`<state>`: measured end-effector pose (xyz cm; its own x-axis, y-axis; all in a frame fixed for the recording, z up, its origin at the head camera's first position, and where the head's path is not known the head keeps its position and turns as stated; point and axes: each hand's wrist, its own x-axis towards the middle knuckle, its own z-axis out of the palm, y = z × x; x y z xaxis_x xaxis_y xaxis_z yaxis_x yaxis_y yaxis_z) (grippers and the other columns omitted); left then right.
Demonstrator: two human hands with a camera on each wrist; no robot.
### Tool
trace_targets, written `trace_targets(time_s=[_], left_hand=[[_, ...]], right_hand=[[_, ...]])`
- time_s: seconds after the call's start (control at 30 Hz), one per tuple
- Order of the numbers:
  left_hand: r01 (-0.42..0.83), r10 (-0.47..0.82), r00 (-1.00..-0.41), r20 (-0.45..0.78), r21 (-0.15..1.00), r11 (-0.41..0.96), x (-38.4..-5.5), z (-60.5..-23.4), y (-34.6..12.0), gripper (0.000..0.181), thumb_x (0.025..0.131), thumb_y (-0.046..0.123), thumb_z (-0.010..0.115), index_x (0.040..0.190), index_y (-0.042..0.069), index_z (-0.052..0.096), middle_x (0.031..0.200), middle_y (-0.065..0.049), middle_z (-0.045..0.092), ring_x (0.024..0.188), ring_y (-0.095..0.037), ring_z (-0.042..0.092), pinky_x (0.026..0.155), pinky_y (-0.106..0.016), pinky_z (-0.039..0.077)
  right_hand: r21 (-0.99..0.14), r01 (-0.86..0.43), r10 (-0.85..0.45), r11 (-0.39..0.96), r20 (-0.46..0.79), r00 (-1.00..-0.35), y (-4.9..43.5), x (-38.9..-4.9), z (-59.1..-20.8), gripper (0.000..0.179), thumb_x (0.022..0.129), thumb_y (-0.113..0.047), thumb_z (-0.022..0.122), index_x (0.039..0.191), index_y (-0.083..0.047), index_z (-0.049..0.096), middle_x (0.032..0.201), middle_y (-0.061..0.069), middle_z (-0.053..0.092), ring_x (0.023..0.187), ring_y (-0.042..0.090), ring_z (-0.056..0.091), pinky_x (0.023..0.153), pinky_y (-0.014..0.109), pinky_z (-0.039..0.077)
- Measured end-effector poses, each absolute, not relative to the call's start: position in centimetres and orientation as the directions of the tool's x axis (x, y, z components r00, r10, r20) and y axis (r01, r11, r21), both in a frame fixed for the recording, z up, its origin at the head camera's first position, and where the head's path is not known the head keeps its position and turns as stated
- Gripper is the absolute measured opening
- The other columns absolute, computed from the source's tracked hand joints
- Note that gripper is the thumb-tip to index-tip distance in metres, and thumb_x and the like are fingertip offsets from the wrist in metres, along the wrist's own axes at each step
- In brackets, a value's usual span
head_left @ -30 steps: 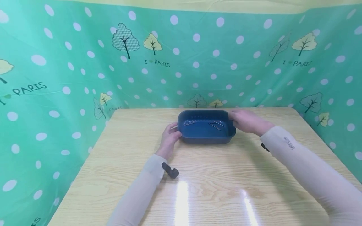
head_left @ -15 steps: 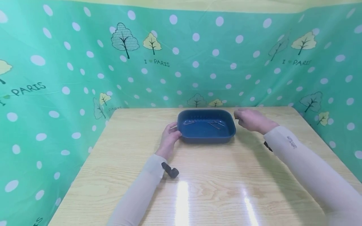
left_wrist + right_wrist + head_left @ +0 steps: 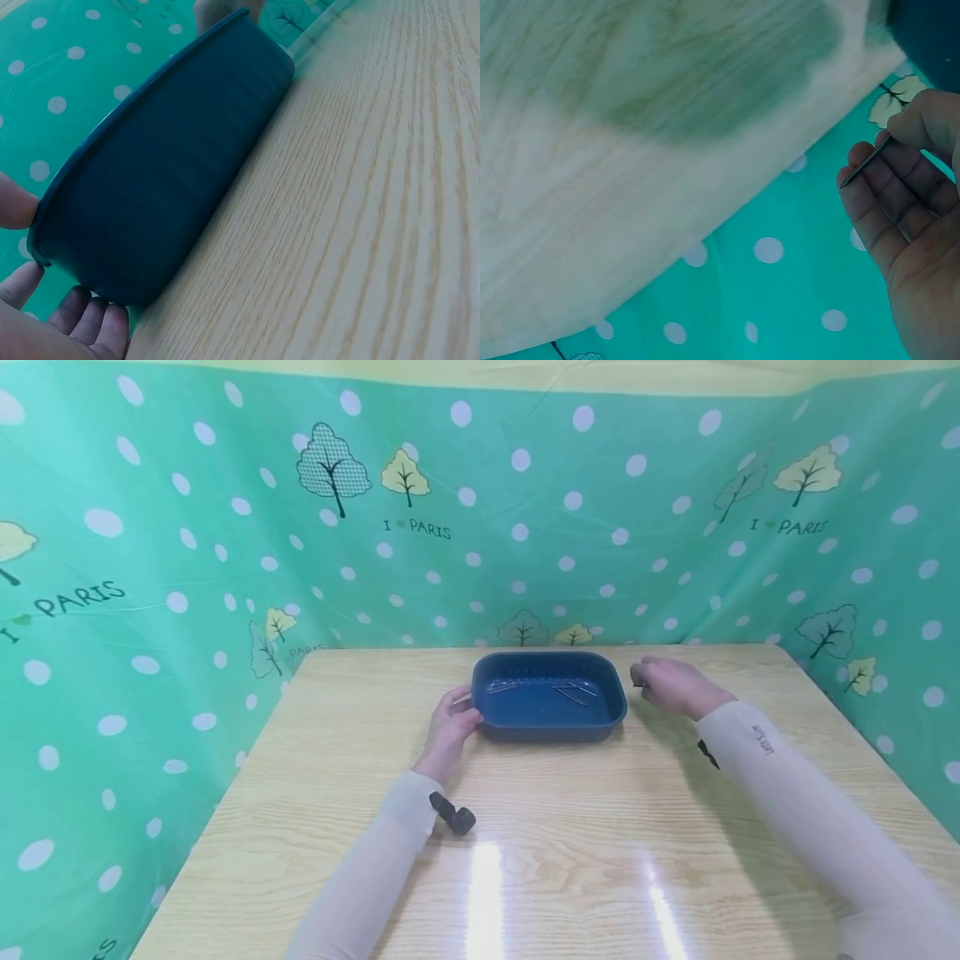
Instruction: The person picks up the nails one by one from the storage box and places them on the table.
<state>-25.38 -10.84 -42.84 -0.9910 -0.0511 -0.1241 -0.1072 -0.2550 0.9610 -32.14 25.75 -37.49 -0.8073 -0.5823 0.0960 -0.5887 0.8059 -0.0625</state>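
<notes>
A dark blue plastic bin stands on the table, with several thin metal nails lying on its floor. My left hand holds the bin's left end; in the left wrist view the thumb is at the rim and the other fingers lie against the outer wall. Just right of the bin, apart from it, is my right hand. In the right wrist view that hand pinches a single dark nail between thumb and fingers, its point sticking out.
The wood-grain table reaches back to a green dotted curtain, which hangs behind and at both sides. Part of the bin's blue wall shows at the upper right corner of the right wrist view.
My right hand has moved from over the bin's right rim out to the right, away from the bin, with a nail in its fingers. The left hand and the bin have stayed put.
</notes>
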Motion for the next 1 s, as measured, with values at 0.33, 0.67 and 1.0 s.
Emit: trace_targets(time_s=[0.33,0.67,1.0], left_hand=[[-0.108,-0.042,-0.991,-0.123,0.959,-0.261,-25.4,-42.6,-10.8,0.065,0.076,-0.005,0.057,0.139,0.006,0.042,0.136,-0.025,0.046,0.123,-0.037,0.048,0.101,-0.041,0.042],[-0.106,-0.054,-0.991,-0.125,0.959,-0.262,-25.5,-43.0,-10.8,0.064,0.076,-0.006,0.057,0.137,0.007,0.044,0.134,-0.024,0.048,0.121,-0.036,0.05,0.099,-0.04,0.043],[-0.104,-0.059,-0.991,-0.124,0.96,-0.261,-25.5,-43.1,-10.8,0.064,0.075,-0.006,0.057,0.137,0.008,0.045,0.134,-0.023,0.049,0.119,-0.034,0.052,0.099,-0.039,0.044]], right_hand=[[-0.078,-0.521,-0.523,0.85,-0.003,-0.853,26.8,-33.6,-39.6,0.013,0.087,0.004,0.055,0.091,-0.003,0.065,0.087,0.009,0.063,0.08,0.026,0.061,0.073,0.044,0.051],[-0.058,-0.476,-0.479,0.878,-0.07,-0.875,26.8,-33.7,-40.6,0.009,0.088,-0.001,0.06,0.093,-0.007,0.066,0.09,0.009,0.064,0.085,0.03,0.062,0.08,0.048,0.051],[-0.032,-0.479,-0.48,0.878,-0.045,-0.876,26.9,-33.7,-41.2,0.011,0.091,-0.004,0.058,0.097,-0.005,0.066,0.091,0.01,0.062,0.086,0.031,0.062,0.079,0.048,0.051]])
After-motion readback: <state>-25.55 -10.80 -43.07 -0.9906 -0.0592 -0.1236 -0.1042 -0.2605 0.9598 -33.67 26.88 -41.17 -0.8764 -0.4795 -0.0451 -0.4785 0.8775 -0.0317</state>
